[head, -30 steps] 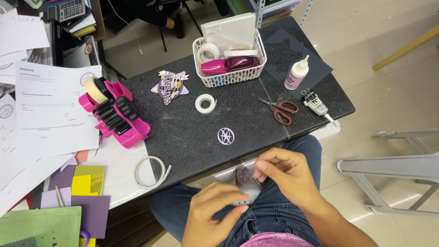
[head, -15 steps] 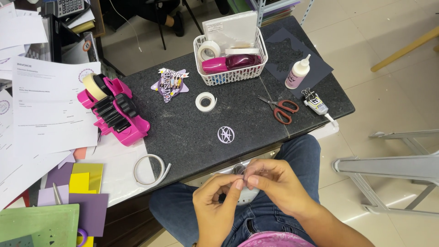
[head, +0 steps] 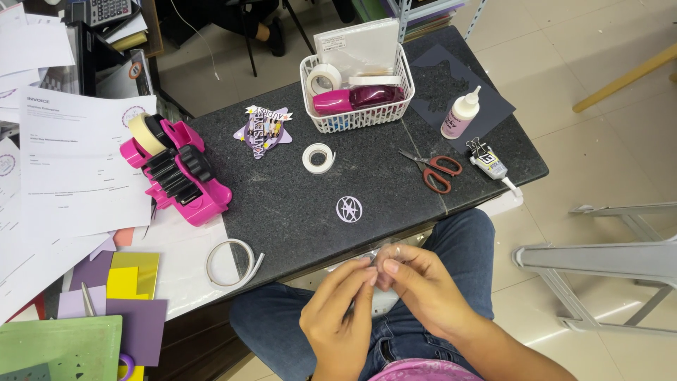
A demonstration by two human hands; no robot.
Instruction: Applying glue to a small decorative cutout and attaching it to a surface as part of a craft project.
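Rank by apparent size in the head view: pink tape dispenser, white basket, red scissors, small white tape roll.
1. Pink tape dispenser and white basket: look about equal, so unranked between them.
2. Red scissors.
3. Small white tape roll.

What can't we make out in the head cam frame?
- Head view: the small clear piece pinched between left hand and right hand; fingers cover most of it, kind unclear.
- Basket: lower contents hidden by its wall.
- Green mat: cut off by the bottom-left edge.
- Round emblem on the table: too small to read its pattern.
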